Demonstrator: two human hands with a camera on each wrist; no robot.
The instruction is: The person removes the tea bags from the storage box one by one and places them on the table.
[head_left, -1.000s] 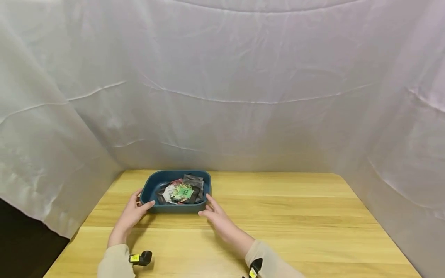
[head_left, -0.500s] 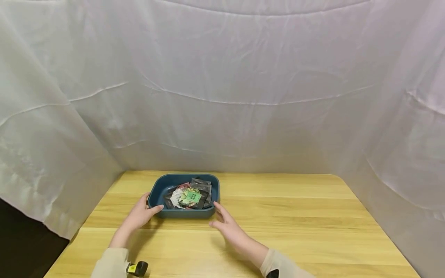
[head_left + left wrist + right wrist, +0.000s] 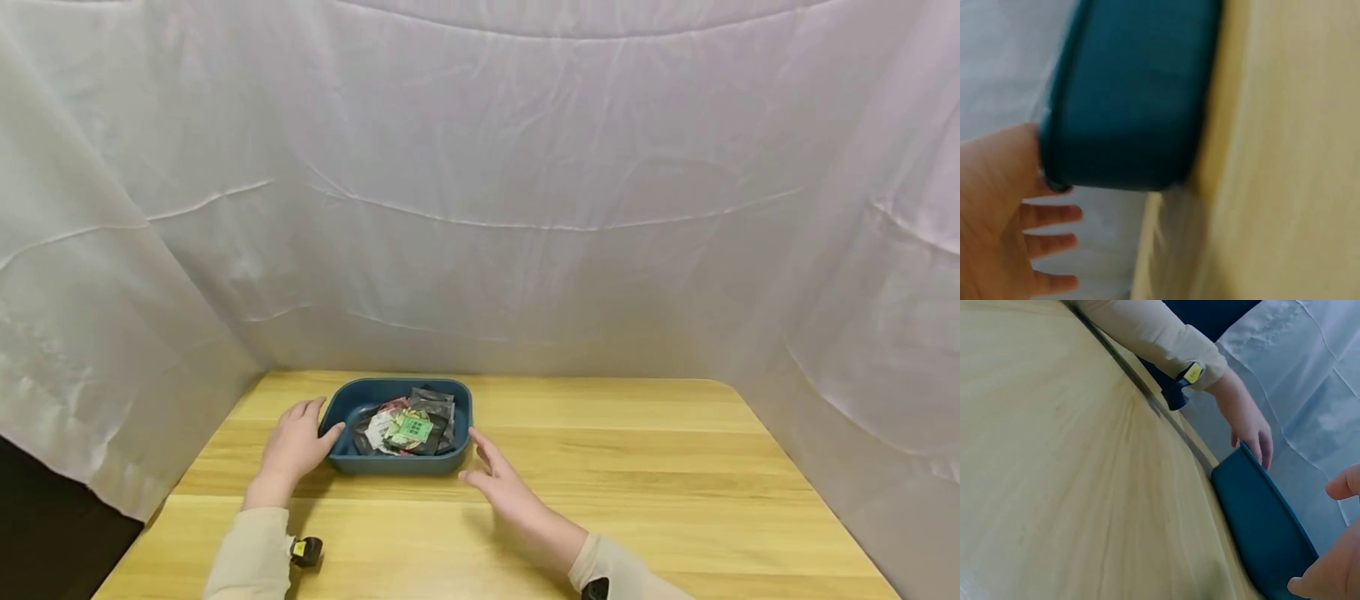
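A dark blue rectangular bin [image 3: 401, 466] stands on the table, with a heap of small flat packets inside. On top lies a packet with a green label [image 3: 413, 427]; others are black, clear, white and reddish. My left hand [image 3: 291, 448] is at the bin's left end, its thumb by the front left corner. In the left wrist view its fingers are spread and fairly straight beside the bin wall [image 3: 1129, 100]. My right hand [image 3: 512, 493] is by the front right corner, fingers loosely extended, fingertips right at the wall. The right wrist view shows its thumb over the bin's side [image 3: 1263, 519].
The wooden table [image 3: 637, 492] extends to the right of the bin. Grey-white curtains [image 3: 525, 250] hang behind the table and along both sides. A small black camera [image 3: 306, 551] is strapped to the left sleeve.
The bin has shifted right and slightly nearer with both hands, then stopped. My left hand has since loosened from its left end and risen a little; the right hand has drifted slightly right.
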